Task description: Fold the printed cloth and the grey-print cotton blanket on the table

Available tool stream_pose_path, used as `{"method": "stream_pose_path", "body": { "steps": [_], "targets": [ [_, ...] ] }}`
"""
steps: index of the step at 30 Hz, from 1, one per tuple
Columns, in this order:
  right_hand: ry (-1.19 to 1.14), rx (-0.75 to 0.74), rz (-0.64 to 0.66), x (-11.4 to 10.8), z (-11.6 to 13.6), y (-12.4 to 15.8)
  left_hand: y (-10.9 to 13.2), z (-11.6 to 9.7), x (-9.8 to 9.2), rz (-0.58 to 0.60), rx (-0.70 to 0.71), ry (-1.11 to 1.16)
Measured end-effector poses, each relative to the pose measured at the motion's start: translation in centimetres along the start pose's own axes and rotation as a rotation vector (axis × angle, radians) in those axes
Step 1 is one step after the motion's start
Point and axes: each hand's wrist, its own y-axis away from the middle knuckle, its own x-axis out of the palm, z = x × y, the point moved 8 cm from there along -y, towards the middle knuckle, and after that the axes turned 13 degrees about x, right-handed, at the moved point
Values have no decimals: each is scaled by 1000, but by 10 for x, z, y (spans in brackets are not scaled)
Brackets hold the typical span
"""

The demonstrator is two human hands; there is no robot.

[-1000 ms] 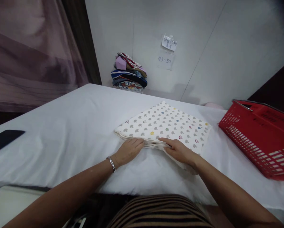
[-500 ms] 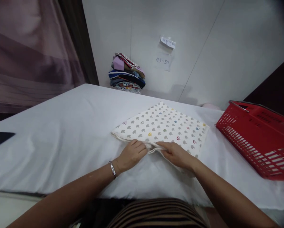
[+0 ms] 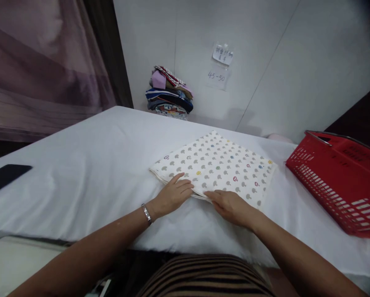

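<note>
A folded white cloth point(image 3: 215, 165) with grey and coloured mushroom prints lies on the white-covered table point(image 3: 88, 165). On its near edge, left of the middle, rests my left hand point(image 3: 173, 197), its fingers spread a little and nothing gripped. My right hand point(image 3: 232, 206) lies along the same edge further right, fingers stretched over the fabric and pressing on it. Between my hands the cloth's layered edge shows a narrow gap. Part of the near right edge is hidden under my right hand and forearm.
At the right stands a red plastic basket point(image 3: 339, 181). A dark flat object point(image 3: 5, 177) lies at the left edge. Folded clothes point(image 3: 170, 93) are stacked against the wall behind the table, left of a paper label point(image 3: 217, 77).
The cloth's near edge, which was lifted and pinched between my hands, now lies flatter. My left fingers have spread on top of it and my right hand has loosened. The view has shifted slightly.
</note>
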Motion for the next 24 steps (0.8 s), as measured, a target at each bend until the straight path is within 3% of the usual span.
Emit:
{"method": "stream_pose_path", "body": {
  "steps": [9,20,24],
  "targets": [
    [145,-24,-2,15,11,10,4,-9,2,-25,21,-16],
    [251,-96,-50,39,22,15,16,-23,26,110,71,13],
    [329,-133,-86,51,25,16,20,-20,34,97,51,29]
  ]
}}
